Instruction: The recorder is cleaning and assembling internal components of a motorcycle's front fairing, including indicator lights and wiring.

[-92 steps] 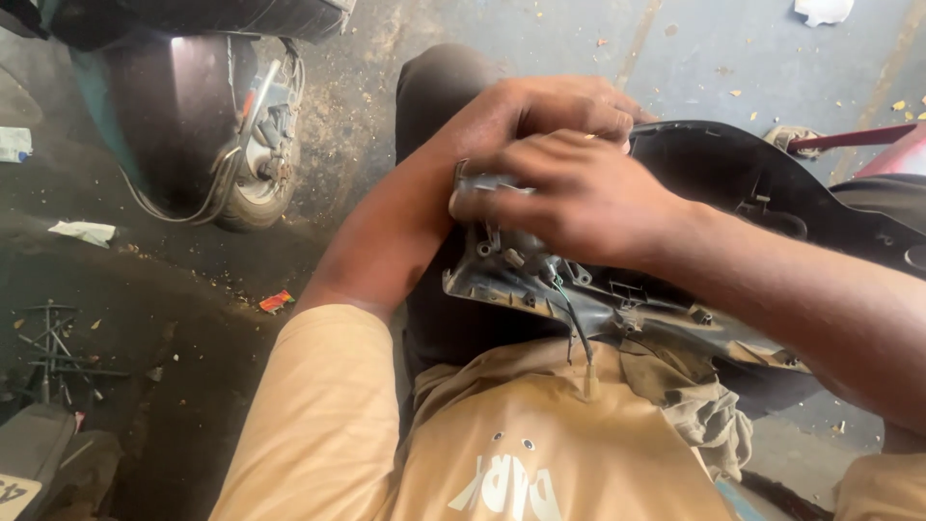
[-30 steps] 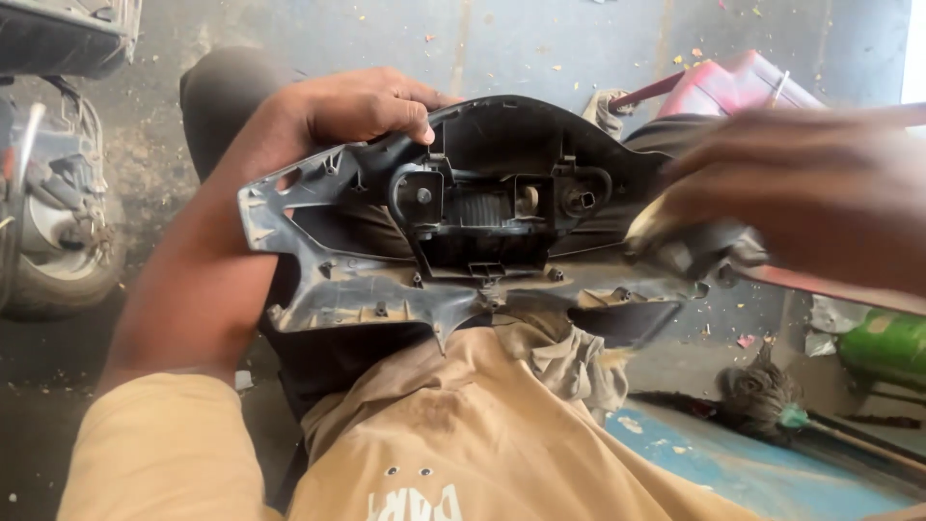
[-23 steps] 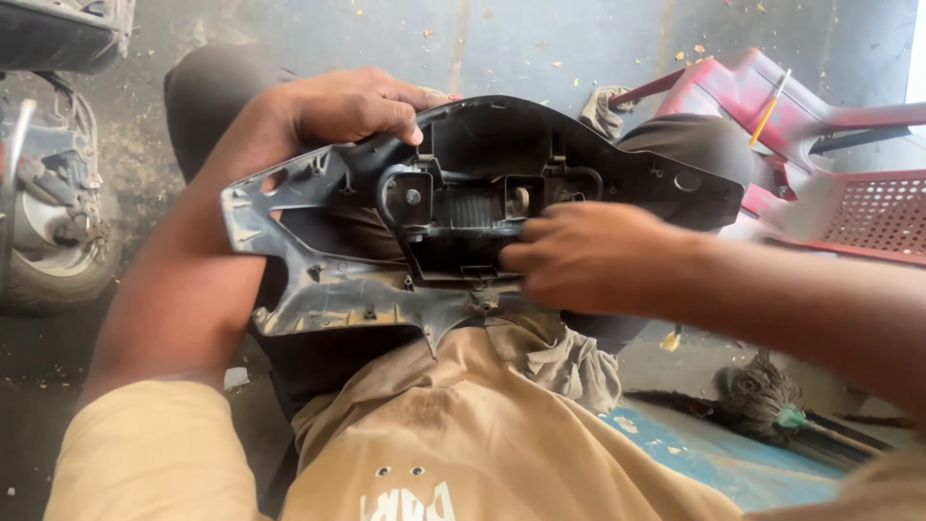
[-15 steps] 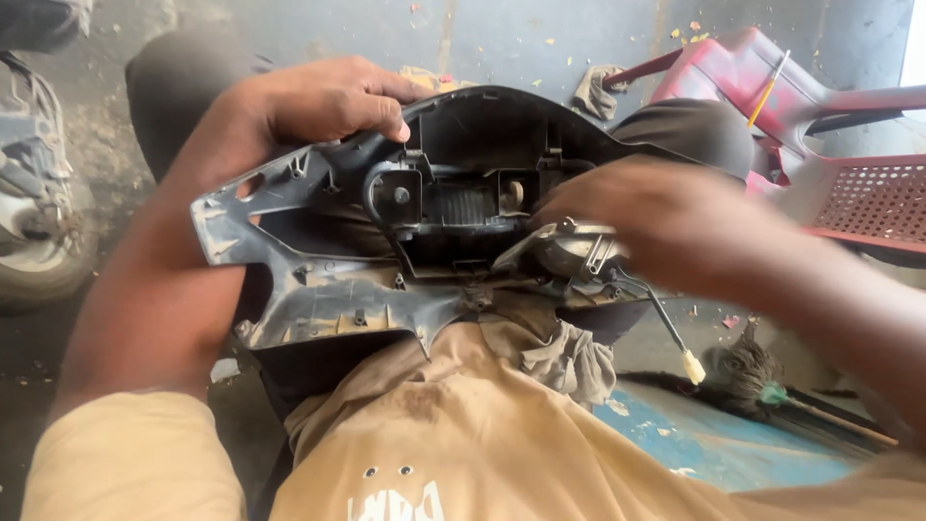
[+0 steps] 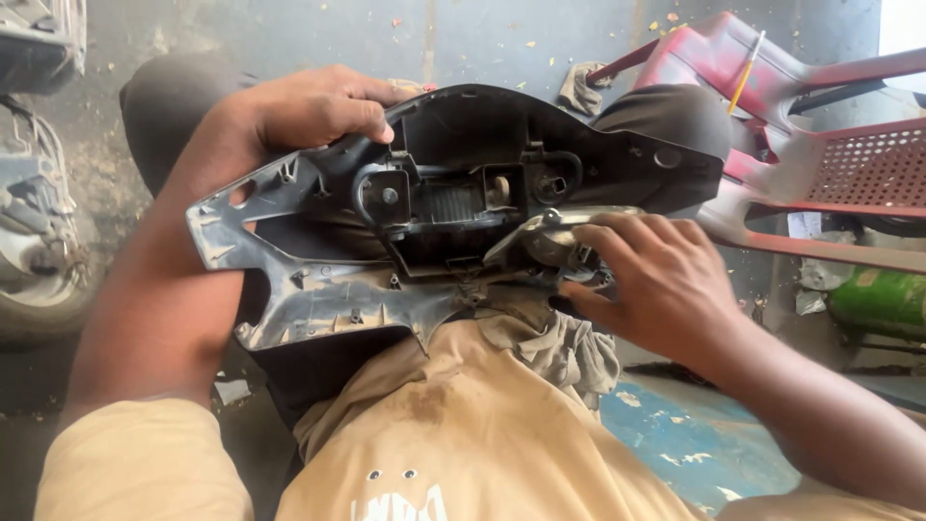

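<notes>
Plastic panel (image 5: 318, 289) top edge gripped, left hand (image 5: 299, 111); right hand (image 5: 656, 275) lower edge.

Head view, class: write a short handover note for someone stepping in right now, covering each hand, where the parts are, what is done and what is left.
Left hand: grip closed on the upper left edge of the black plastic panel, which lies inner side up across the lap.
Right hand: fingers around a small grey metal part, pressed against the panel's right centre.
Done: panel steadied, part brought to it.
Left: whether the part is seated cannot be told.
Nearby: grey rag under the panel, red plastic chair to the right.
</notes>
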